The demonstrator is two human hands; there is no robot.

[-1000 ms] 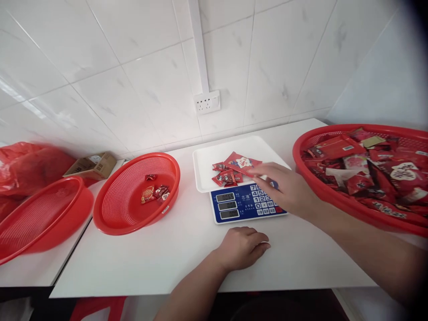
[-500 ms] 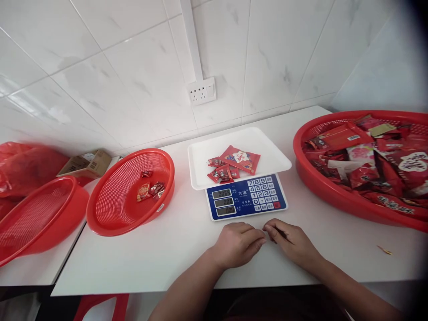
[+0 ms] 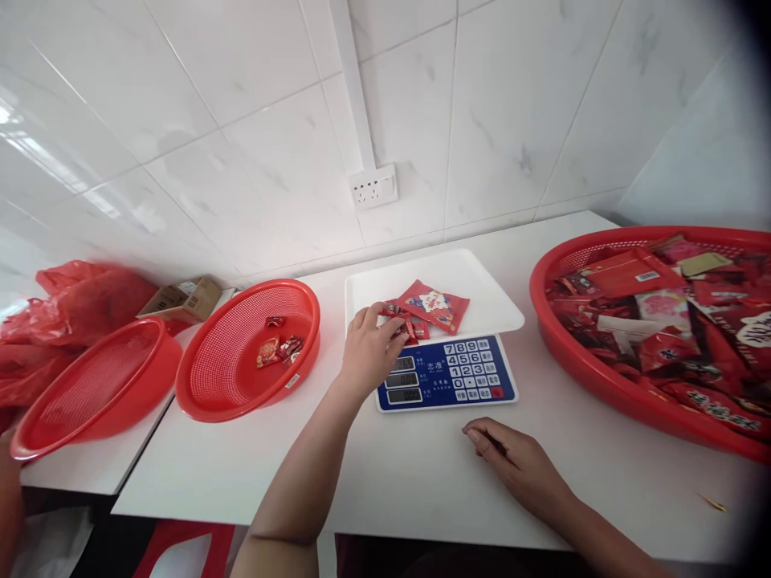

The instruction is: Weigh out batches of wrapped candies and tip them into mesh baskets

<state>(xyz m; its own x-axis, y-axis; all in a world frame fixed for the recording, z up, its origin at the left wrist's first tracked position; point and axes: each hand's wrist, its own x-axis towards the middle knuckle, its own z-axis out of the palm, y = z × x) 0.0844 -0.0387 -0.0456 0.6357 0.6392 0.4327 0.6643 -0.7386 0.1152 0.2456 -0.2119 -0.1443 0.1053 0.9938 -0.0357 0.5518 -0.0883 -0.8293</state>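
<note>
Switch! Left hand (image 3: pixel 369 347) takes over at mid-frame packets (image 3: pixel 420 330), can't tell hold | right hand (image 3: pixel 519 459) idles lower right, grip narrow

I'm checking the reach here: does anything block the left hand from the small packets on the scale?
Nothing visible does. The left hand reaches over the near edge of the tray, its fingertips right at the small packets. The large packet lies to their right, not between.
</note>
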